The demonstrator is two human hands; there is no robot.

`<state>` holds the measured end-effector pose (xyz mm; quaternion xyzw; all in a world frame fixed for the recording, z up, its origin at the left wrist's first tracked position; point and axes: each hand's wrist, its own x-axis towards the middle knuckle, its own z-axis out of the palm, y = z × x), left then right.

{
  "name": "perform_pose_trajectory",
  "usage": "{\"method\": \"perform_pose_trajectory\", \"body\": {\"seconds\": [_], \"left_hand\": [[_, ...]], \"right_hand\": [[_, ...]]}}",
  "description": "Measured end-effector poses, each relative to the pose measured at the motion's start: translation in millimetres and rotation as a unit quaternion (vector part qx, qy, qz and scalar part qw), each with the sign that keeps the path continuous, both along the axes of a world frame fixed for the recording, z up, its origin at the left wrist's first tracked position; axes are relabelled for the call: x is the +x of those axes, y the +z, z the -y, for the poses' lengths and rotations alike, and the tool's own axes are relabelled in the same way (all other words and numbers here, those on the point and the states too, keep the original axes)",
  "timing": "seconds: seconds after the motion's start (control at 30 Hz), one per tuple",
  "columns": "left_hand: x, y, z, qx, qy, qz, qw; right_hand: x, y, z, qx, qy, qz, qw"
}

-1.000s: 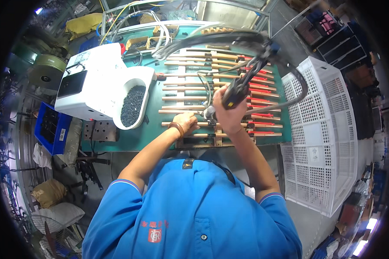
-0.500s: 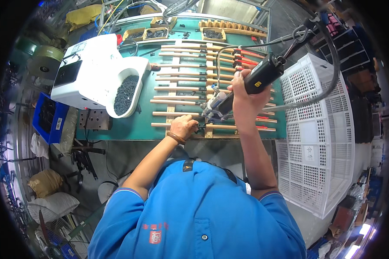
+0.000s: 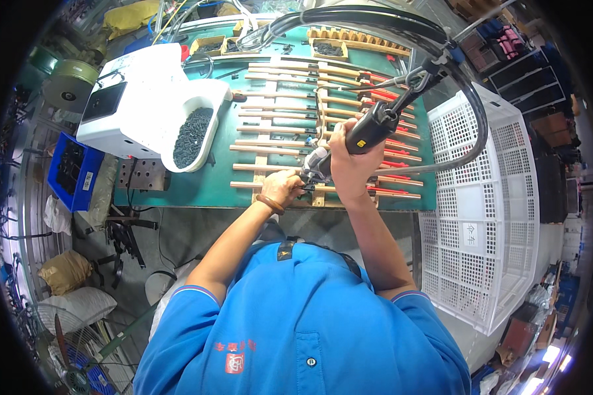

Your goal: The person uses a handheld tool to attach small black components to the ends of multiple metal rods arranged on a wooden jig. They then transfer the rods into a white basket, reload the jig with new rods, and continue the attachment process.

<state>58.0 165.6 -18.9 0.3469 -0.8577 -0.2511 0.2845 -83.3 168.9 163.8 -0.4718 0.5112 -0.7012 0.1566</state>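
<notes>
My right hand [image 3: 353,163] is wrapped round a black powered screwdriver [image 3: 374,126], which tilts down to the left with its clear-and-metal nose [image 3: 315,162] near the front rods. Beside that nose, my left hand [image 3: 281,188] has its fingers closed on a small black clip [image 3: 306,187] at the nearest wooden rod [image 3: 244,185]. The clip is partly hidden by my fingers and the tool. Several light wooden rods [image 3: 260,148] lie side by side across a slotted wooden rack [image 3: 261,159]. Many carry black clips at mid-length and have red right ends [image 3: 399,172].
A white machine [image 3: 128,108] at left has a tray of black screws [image 3: 192,138]. Cardboard boxes of black parts [image 3: 328,49] stand at the back of the green table [image 3: 221,187]. A white perforated crate [image 3: 471,197] is at right. Hoses [image 3: 478,125] loop from the screwdriver.
My right hand and the screwdriver have shifted left toward my left hand, and the hoses now arch higher. The left hand has moved slightly up and left, staying at the front clip.
</notes>
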Motion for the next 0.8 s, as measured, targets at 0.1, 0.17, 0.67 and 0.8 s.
{"method": "perform_pose_trajectory", "body": {"seconds": [0.1, 0.17, 0.67, 0.8], "left_hand": [[-2, 2, 0, -0.006, -0.007, -0.005, 1.0], [-2, 1, 1, -0.009, -0.012, -0.008, 1.0], [0, 1, 2, -0.018, -0.024, -0.018, 0.999], [2, -1, 2, -0.016, -0.023, -0.013, 1.0]], "right_hand": [[-1, 3, 0, 0.01, 0.013, 0.042, 0.999], [-1, 3, 0, -0.007, -0.007, 0.021, 1.0], [6, -1, -6, 0.004, -0.001, 0.006, 1.0], [11, -3, -7, -0.019, -0.016, -0.035, 0.999]]}}
